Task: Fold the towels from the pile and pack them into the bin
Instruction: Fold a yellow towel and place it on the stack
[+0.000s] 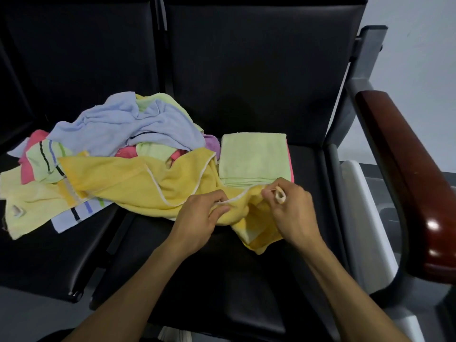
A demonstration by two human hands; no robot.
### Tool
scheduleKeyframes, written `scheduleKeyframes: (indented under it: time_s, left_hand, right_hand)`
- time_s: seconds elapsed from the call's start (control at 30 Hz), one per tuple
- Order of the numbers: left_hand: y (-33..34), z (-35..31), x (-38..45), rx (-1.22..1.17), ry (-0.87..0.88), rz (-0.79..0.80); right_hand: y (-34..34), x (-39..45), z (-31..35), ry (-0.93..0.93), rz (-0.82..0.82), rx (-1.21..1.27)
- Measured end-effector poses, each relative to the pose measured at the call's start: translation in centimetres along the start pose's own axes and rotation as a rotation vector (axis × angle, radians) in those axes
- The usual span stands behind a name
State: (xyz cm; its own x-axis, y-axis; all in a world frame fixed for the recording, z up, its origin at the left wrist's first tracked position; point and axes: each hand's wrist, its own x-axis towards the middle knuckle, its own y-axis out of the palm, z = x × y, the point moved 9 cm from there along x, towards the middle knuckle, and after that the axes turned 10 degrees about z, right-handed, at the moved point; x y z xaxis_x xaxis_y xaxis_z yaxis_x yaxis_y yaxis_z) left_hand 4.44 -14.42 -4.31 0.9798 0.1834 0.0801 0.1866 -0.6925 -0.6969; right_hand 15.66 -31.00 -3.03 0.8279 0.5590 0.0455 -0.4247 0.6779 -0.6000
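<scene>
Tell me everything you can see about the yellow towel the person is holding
The yellow towel looks like soft terry cloth with a white piped edge and a small white loop at one corner. It is unfolded and rumpled, spread across the black seat, its far end lying on the towel pile. The left hand grips its edge, the right hand pinches the corner by the loop, and that corner overlaps the near edge of the folded green towel.

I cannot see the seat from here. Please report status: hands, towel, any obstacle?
Left hand and right hand both pinch yellow towel edge. Towel unfolded, partly on the pile. Folded green towel beside. No bin seen.
</scene>
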Motion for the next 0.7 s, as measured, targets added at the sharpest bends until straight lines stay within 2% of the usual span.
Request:
scheduleKeyframes:
  time_s: [0.1,0.13,0.17,0.23,0.33,0.37,0.4,0.53,0.57,0.63,0.7]
  left_hand:
    - [0.8,-1.5,0.0,-0.028,0.074,0.06]
    - [1.2,-1.6,0.0,-0.033,0.077,0.08]
    - [1.4,-1.5,0.0,-0.027,0.063,0.086]
    - [1.1,-0.5,0.1,0.003,0.01,0.05]
    - [-0.2,1.1,0.1,0.038,-0.069,-0.04]
    - [-0.4,1.2,0.0,0.036,-0.068,-0.058]
    - [-0.5,1.0,-0.1,0.026,-0.052,-0.057]
    - [0.6,-1.0,0.0,-0.024,0.04,0.043]
    - [0.8,-1.1,0.0,-0.017,0.04,0.05]
    - [0.6,-0.1,0.0,0.006,-0.005,0.033]
    - [0.3,1.3,0.0,0.025,-0.068,0.017]
  right_hand:
    - [4.0,-1.2,2.1,-0.145,0.38,0.048]
    - [5.4,-1.7,2.2,-0.158,0.466,0.006]
    - [5.9,-1.8,2.2,-0.161,0.474,-0.06]
    - [4.7,-1.0,1.5,-0.103,0.324,-0.161]
    - [1.2,-0.4,0.0,0.094,0.068,-0.286]
    - [0.7,-0.4,-0.2,0.128,0.037,-0.302]
    - [0.7,-0.5,-0.3,0.127,0.06,-0.292]
    - [5.4,-1.6,1.1,-0.032,0.453,-0.087]
    - [5.9,-1.6,1.2,-0.048,0.452,-0.087]
    - [4.3,-0.7,0.8,-0.018,0.272,-0.104]
    - [0.9,0.1,-0.6,0.099,0.031,-0.165]
